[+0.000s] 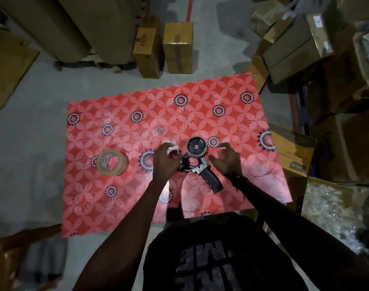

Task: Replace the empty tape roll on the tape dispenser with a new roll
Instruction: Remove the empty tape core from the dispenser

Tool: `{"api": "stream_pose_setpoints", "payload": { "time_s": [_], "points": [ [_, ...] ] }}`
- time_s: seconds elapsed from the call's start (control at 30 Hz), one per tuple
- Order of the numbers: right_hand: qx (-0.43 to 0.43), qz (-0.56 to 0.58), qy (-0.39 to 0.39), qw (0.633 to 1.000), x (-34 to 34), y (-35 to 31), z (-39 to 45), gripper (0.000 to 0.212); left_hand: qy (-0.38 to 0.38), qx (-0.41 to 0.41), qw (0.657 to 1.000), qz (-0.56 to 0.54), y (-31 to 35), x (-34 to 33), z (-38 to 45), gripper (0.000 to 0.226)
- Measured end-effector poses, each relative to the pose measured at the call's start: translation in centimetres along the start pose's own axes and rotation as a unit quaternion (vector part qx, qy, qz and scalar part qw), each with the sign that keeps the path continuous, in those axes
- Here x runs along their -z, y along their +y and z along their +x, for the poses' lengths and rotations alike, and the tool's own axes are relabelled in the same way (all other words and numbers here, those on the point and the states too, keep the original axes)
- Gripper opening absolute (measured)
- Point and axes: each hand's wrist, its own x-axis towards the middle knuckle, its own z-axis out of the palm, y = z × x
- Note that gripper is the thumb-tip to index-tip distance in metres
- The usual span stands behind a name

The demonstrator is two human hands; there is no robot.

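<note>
A tape dispenser (200, 164) with a black handle lies on the red patterned mat (137, 196), its handle pointing toward me. A brown cardboard core (196, 147) sits around the dispenser's black hub. My left hand (165, 160) is at the dispenser's metal front end, fingers curled on it, with a crumpled bit of clear tape (172, 146) at its fingertips. Just right of the hub my right hand (226, 159) hovers with fingers spread, holding nothing. A new roll of clear tape (112, 162) lies flat on the mat to the left.
The mat lies on a grey concrete floor. Cardboard boxes (178, 47) stand beyond the far edge. More boxes (294, 152) crowd the mat's right side. A box of clear plastic scraps (334, 215) sits at the near right.
</note>
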Motion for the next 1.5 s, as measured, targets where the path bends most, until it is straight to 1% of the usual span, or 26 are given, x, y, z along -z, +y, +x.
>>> {"api": "stream_pose_setpoints", "payload": {
  "time_s": [0.07, 0.13, 0.23, 0.3, 0.4, 0.57, 0.7, 0.8, 0.87, 0.97, 1.1, 1.2, 1.27, 1.3, 1.37, 1.43, 1.5],
  "points": [
    [-0.029, 0.009, -0.001, 1.000, 0.0, -1.0, 1.5, 0.048, -0.005, -0.006, 1.000, 0.011, 1.1, -0.3, 0.9, 0.041],
    [-0.019, 0.012, -0.003, 1.000, -0.8, -1.9, 2.1, 0.049, -0.020, -0.017, 0.999, 0.034, 1.8, -0.9, 1.9, 0.046],
    [-0.032, -0.007, -0.014, 0.999, -2.6, -2.6, 2.2, 0.050, -0.039, -0.041, 0.997, 0.050, 2.0, -2.5, 3.2, 0.045],
    [-0.048, -0.024, -0.003, 0.999, -3.8, -2.9, 2.5, 0.045, -0.054, -0.045, 0.996, 0.049, 2.0, -3.4, 3.8, 0.040],
    [-0.061, -0.021, 0.032, 0.997, -5.1, -2.6, 2.8, 0.039, -0.037, -0.057, 0.997, 0.047, 1.5, -4.5, 4.1, 0.026],
    [-0.068, 0.020, 0.105, 0.992, -6.4, -3.1, 2.4, 0.026, 0.000, -0.030, 1.000, 0.006, 1.1, -5.5, 4.6, 0.023],
    [-0.100, 0.038, 0.152, 0.983, -7.3, -3.5, 2.2, 0.030, 0.018, 0.018, 0.999, -0.028, 0.6, -6.2, 4.8, 0.023],
    [-0.091, 0.034, 0.176, 0.980, -7.6, -3.6, 2.2, 0.032, 0.015, 0.033, 0.999, -0.034, 0.0, -6.5, 5.3, 0.026],
    [-0.084, 0.027, 0.179, 0.980, -7.6, -3.7, 2.2, 0.034, 0.007, 0.041, 0.998, -0.038, -0.3, -6.6, 5.7, 0.028],
    [-0.110, 0.033, 0.177, 0.978, -7.4, -4.2, 2.6, 0.037, 0.014, 0.040, 0.998, -0.043, -0.5, -6.8, 6.0, 0.029],
    [-0.128, 0.022, 0.180, 0.975, -7.2, -4.8, 2.7, 0.035, 0.024, 0.045, 0.998, -0.043, 0.4, -6.6, 5.8, 0.027],
    [-0.104, 0.020, 0.163, 0.981, -6.7, -4.3, 2.8, 0.032, 0.008, 0.032, 0.999, -0.029, 0.1, -6.2, 6.0, 0.024],
    [-0.067, 0.008, 0.139, 0.988, -5.7, -3.3, 2.6, 0.033, -0.023, 0.012, 0.999, -0.024, -0.1, -5.4, 6.1, 0.025],
    [-0.052, 0.009, 0.129, 0.990, -5.1, -2.6, 2.2, 0.033, -0.046, 0.007, 0.999, -0.021, -0.1, -5.0, 6.1, 0.028],
    [-0.031, 0.032, 0.096, 0.994, -3.7, -1.2, 0.7, 0.031, -0.091, -0.006, 0.996, -0.003, -0.1, -4.0, 6.0, 0.043],
    [-0.017, 0.037, 0.066, 0.997, -2.9, 0.1, -1.5, 0.038, -0.130, -0.049, 0.990, 0.023, -0.4, -3.5, 5.9, 0.066],
    [-0.013, 0.015, 0.050, 0.999, -2.9, 1.3, -3.6, 0.050, -0.163, -0.080, 0.983, 0.038, -0.5, -3.4, 5.8, 0.085]
  ]
}}
